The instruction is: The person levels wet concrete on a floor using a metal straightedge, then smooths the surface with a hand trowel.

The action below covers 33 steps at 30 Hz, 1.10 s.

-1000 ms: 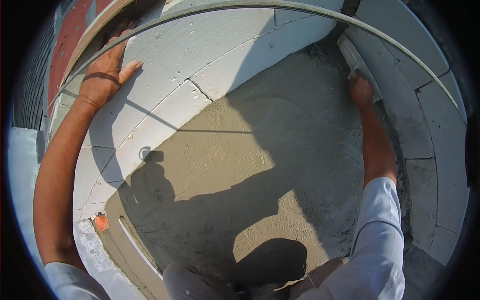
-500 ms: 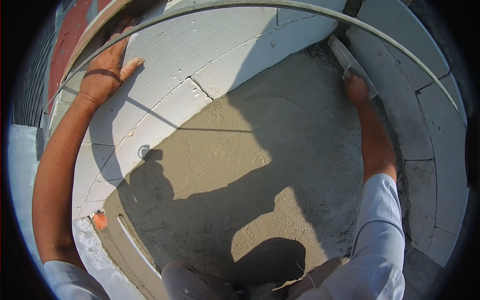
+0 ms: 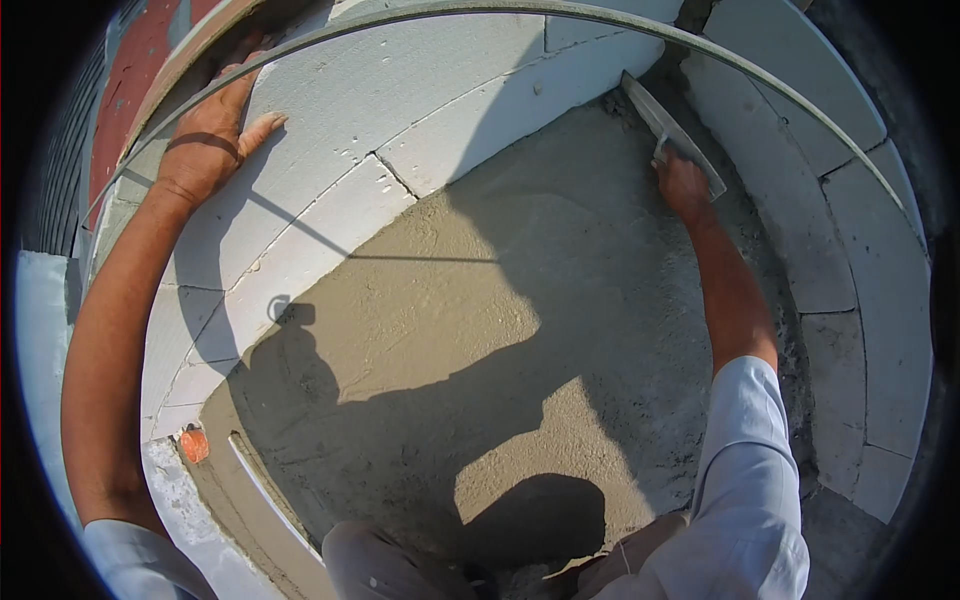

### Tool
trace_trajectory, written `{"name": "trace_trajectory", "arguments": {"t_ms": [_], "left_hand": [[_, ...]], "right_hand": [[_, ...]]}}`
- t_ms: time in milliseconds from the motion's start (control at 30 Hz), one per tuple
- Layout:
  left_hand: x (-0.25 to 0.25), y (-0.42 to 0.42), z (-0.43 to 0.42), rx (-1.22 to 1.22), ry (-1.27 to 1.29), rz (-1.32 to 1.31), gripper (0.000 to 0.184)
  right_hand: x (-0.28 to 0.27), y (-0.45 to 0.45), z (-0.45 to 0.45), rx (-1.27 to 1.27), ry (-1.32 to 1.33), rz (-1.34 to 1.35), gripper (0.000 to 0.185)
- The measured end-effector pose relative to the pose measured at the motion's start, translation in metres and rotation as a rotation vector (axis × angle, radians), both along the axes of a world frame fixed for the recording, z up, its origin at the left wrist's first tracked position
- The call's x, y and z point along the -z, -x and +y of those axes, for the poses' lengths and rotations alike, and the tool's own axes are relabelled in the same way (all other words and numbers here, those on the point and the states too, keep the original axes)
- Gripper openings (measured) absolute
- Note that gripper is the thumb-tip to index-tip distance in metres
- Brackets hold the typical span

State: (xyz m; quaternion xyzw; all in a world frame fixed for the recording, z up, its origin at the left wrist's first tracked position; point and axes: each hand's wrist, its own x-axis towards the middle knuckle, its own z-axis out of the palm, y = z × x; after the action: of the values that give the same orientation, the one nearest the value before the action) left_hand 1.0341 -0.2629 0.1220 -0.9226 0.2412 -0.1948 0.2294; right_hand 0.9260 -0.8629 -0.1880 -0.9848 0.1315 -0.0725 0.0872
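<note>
My right hand is wrapped round the handle of a plastering trowel, a long flat metal blade. The trowel lies on the wet grey mortar near the far corner, where the two block walls meet. My left hand rests on the upper part of the white block wall, thumb spread and fingers reaching over its top edge. Its fingertips are partly in shadow behind a thin curved rod. Nothing shows in that hand.
The thin rod arches across the top of the view. Another block wall runs along the right. At lower left are an orange piece and a white-edged strip on the mortar. My knees are at the bottom.
My right hand and the trowel have moved left, away from the right wall and toward the back wall. My left hand stays on the wall.
</note>
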Motion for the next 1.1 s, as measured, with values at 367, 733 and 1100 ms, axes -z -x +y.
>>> {"name": "trace_trajectory", "arguments": {"t_ms": [367,733,1100], "left_hand": [[0.001,0.000,-0.001,-0.007,0.024,0.006,0.084],[-0.002,0.001,-0.002,-0.002,-0.005,-0.031,0.083],[-0.002,0.000,-0.003,-0.027,0.014,0.027,0.080]], "right_hand": [[-0.025,0.025,0.014,0.042,-0.002,-0.071,0.036],[-0.011,0.015,0.020,0.054,0.027,0.006,0.035],[-0.010,0.034,0.067,-0.102,0.012,0.058,0.037]]}}
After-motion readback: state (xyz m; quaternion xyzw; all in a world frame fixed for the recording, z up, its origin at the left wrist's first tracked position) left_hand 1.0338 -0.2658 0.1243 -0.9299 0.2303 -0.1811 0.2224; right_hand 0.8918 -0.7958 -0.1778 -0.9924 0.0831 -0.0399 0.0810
